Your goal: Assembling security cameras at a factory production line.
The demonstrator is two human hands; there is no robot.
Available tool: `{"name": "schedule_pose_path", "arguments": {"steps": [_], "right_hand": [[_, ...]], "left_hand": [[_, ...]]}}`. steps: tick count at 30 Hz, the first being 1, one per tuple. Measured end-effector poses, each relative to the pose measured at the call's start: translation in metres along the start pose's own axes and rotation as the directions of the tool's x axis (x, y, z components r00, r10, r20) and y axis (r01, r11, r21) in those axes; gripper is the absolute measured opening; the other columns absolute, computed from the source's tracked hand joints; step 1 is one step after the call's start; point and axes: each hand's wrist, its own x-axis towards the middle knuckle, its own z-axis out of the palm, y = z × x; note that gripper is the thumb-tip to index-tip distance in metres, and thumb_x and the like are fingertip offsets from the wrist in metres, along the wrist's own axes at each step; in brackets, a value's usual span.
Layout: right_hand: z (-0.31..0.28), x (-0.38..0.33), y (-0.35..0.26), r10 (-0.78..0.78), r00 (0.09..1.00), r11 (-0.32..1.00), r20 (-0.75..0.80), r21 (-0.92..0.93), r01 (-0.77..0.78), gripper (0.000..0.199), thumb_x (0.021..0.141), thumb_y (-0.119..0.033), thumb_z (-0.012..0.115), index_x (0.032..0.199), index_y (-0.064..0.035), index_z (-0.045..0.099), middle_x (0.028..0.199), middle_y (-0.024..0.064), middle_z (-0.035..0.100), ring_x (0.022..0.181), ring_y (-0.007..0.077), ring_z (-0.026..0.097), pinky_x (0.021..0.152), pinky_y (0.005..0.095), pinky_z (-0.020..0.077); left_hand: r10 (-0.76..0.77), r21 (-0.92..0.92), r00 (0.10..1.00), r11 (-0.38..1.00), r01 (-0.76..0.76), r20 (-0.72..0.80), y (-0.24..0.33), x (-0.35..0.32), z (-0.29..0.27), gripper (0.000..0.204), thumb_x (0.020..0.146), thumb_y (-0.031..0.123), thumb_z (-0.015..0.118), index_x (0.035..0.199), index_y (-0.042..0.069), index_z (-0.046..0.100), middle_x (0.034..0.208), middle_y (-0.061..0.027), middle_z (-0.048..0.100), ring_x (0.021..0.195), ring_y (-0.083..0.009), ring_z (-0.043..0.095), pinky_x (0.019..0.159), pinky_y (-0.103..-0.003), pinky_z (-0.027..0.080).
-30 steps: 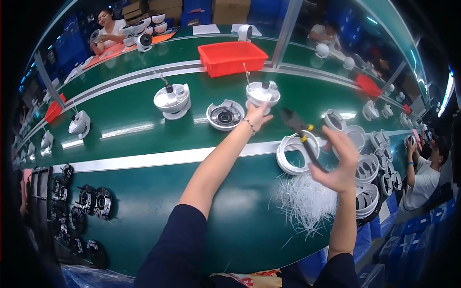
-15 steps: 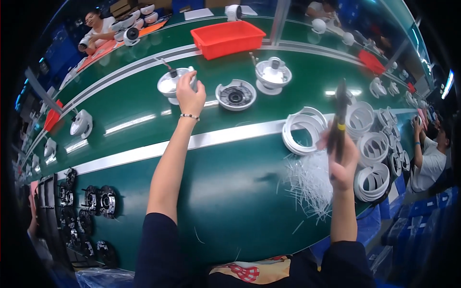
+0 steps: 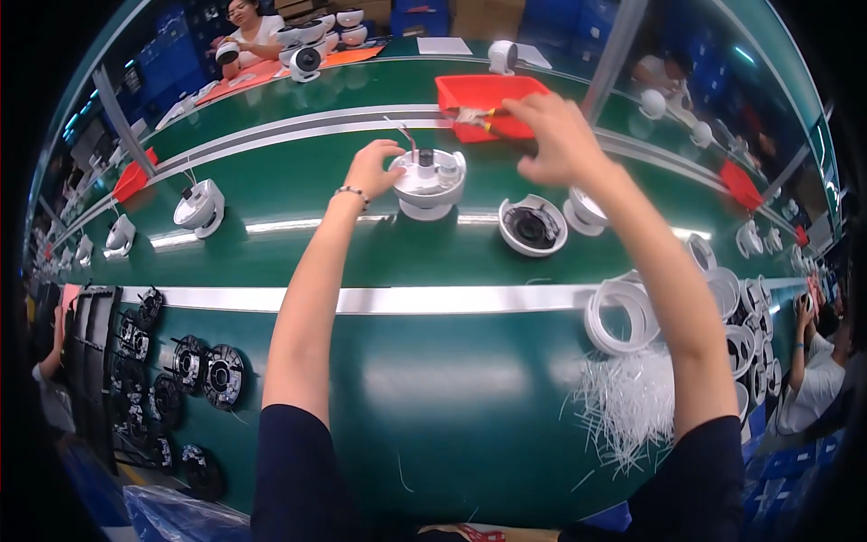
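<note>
A white round camera housing (image 3: 432,188) stands on the green belt ahead of me, wires rising from its open top. My left hand (image 3: 373,172) is at its left rim, fingers curled and thumb against the edge. My right hand (image 3: 558,135) is raised to the right of it, closed around dark-handled pliers (image 3: 495,117) with yellow bands. The pliers' jaws point left in front of the red bin (image 3: 465,90); their tip is blurred. Right of the housing lies a white bowl-shaped shell (image 3: 533,226) with a black inside. Another white housing (image 3: 585,213) is partly hidden by my right forearm.
White rings (image 3: 621,316) are stacked at the right, beside a heap of thin white strips (image 3: 628,397). Black round parts (image 3: 222,375) lie at the left near a dark rack (image 3: 95,334). More housings (image 3: 200,208) sit along the belt. Co-workers sit across and at far right.
My view has turned left. My right hand, with the pliers, has moved from beside the strips up and forward over the belt. My left hand has shifted from the housing's right side to its left rim.
</note>
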Motion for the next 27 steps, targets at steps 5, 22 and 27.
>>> {"name": "schedule_pose_path", "arguments": {"steps": [5, 22, 27], "right_hand": [[0.057, 0.047, 0.025, 0.020, 0.941, 0.990, 0.339, -0.141, 0.029, 0.052, 0.051, -0.007, 0.058, 0.103, -0.0069, 0.055, 0.093, 0.0101, 0.054, 0.092, 0.0273, 0.049, 0.077, 0.0364, 0.0397], [0.104, 0.041, 0.044, -0.057, 0.895, 0.998, 0.443, -0.003, 0.065, 0.031, 0.051, -0.013, 0.064, 0.082, -0.0106, 0.064, 0.077, 0.0073, 0.062, 0.078, 0.0247, 0.059, 0.066, 0.0357, 0.0479], [0.106, 0.038, 0.044, -0.021, 0.855, 0.999, 0.518, 0.037, 0.003, 0.037, 0.051, -0.012, 0.065, 0.088, -0.0093, 0.064, 0.077, 0.0106, 0.059, 0.080, 0.0271, 0.057, 0.070, 0.0364, 0.0464]], "left_hand": [[0.024, 0.014, 0.995, 1.000, -0.026, 0.100, -0.013, 0.011, 0.017, 0.016, 0.066, 0.011, 0.066, 0.081, 0.005, 0.065, 0.098, -0.0113, 0.060, 0.087, -0.0278, 0.058, 0.078, -0.033, 0.046], [-0.265, -0.344, 0.960, 0.897, 0.278, 0.087, 0.011, 0.048, 0.058, 0.013, 0.079, 0.008, 0.056, 0.083, -0.004, 0.059, 0.097, -0.0138, 0.062, 0.080, -0.0186, 0.063, 0.071, -0.027, 0.052], [-0.204, -0.279, 0.976, 0.936, 0.216, 0.074, 0.019, 0.055, 0.066, 0.012, 0.078, 0.007, 0.056, 0.082, -0.004, 0.059, 0.096, -0.0133, 0.062, 0.081, -0.0188, 0.062, 0.071, -0.028, 0.052]]}}
